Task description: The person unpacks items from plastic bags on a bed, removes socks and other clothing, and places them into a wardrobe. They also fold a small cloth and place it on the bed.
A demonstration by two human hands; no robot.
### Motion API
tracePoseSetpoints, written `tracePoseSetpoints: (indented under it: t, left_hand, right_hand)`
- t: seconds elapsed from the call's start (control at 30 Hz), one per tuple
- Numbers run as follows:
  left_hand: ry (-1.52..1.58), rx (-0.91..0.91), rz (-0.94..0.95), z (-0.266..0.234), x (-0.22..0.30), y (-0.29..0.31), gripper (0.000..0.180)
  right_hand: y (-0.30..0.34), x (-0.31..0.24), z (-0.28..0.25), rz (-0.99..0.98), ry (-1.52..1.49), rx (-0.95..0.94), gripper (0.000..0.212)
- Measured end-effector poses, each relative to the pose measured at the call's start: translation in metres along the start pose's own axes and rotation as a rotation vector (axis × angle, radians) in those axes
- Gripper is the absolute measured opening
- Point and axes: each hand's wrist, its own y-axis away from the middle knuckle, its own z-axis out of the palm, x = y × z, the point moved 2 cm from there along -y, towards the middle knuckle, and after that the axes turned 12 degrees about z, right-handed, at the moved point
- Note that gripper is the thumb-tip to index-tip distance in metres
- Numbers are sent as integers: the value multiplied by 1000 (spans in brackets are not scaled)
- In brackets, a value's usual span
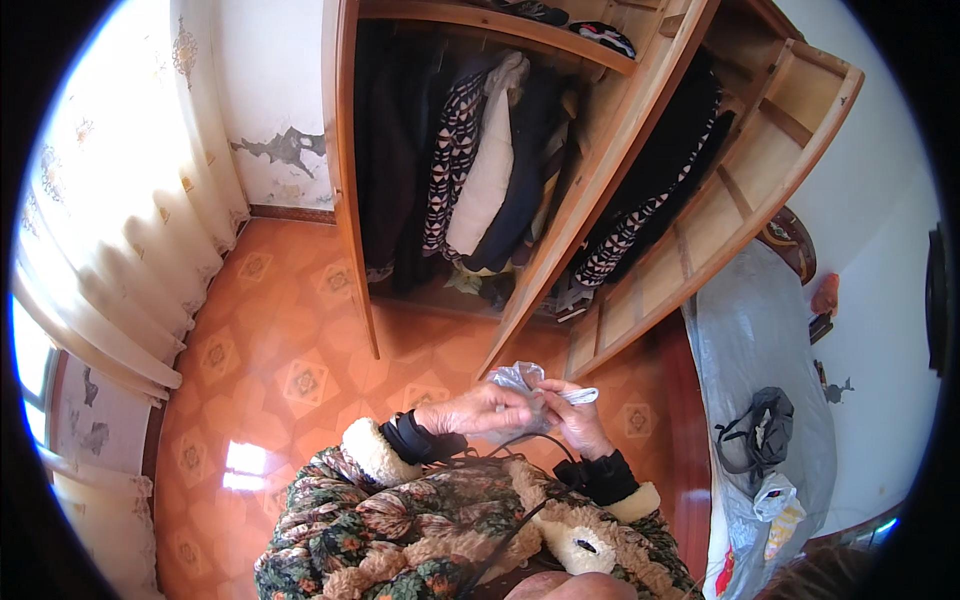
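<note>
In front of my chest, both hands meet at a thin clear plastic bag (pixel 517 376). My left hand (pixel 478 410) comes in from the left with its fingers pinched together on the bag. My right hand (pixel 580 424) is closed close beside it, its thumb and fingers around a small flat white item (pixel 581 396) whose kind I cannot make out. Part of the bag hangs below and between the hands, half hidden by the fingers. Dark bands circle both wrists, and a thin black cable (pixel 530 437) runs between them.
Ahead stands a wooden wardrobe (pixel 560 255) with its doors open and clothes (pixel 485 190) hanging inside. Shoes (pixel 603 39) lie on its upper shelf. To the right, a plastic-covered bed (pixel 740 330) bears a grey bag (pixel 758 432). Light curtains (pixel 130 220) hang on the left above the orange tiled floor (pixel 290 330).
</note>
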Motion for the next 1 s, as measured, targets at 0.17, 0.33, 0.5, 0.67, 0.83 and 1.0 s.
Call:
tracePoseSetpoints:
  t: [0.17,0.33,0.5,0.67,0.83,1.0]
  left_hand:
    - [81,626,142,-4,-25,0,28]
    - [-564,384,298,16,-35,-7,29]
    - [-590,413,236,21,-33,-12,17]
    - [-622,490,327,29,-21,-12,12]
    - [-602,419,343,30,-14,-18,11]
    - [-333,401,326,21,-13,-16,16]
  right_hand:
    - [9,-6,9,33,119,-37,23]
    - [17,-20,23,-85,312,-52,27]
    - [21,-25,33,-324,541,70,29]
    - [26,-31,39,-677,954,303,29]
    - [32,-40,41,-790,1128,460,22]
    - [35,-44,43,-927,1150,456,19]
